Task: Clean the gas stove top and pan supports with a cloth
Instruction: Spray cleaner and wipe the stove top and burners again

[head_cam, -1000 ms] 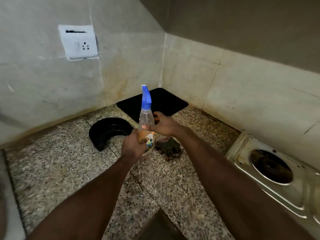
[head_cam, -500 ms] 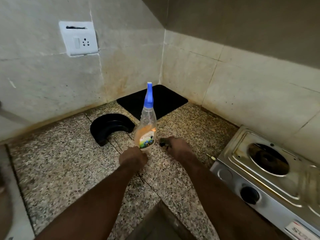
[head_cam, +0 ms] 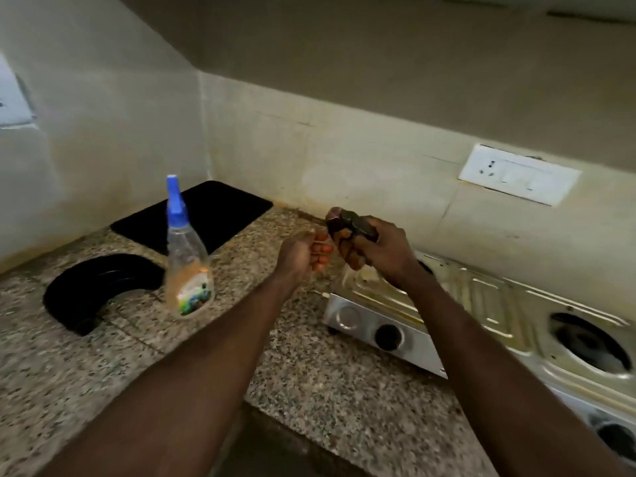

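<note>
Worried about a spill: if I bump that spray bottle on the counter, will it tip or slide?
Probably tips: the spray bottle stands tall on a small base. Its clear body shows little liquid, so it is likely light. The polished-looking counter might let a low nudge slide it.

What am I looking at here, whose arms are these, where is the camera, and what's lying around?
There is no machine here: a person works with bare hands. The camera sits on their head, looking forward and down, so both arms reach in from below. The right hand grips a dark cloth above the left end of the stove. The left hand is beside it, fingers loose, holding nothing. On the counter stand the steel stove and a spray bottle with a blue top. A mat lies in the corner, and a curved black piece lies left of the bottle.
</note>
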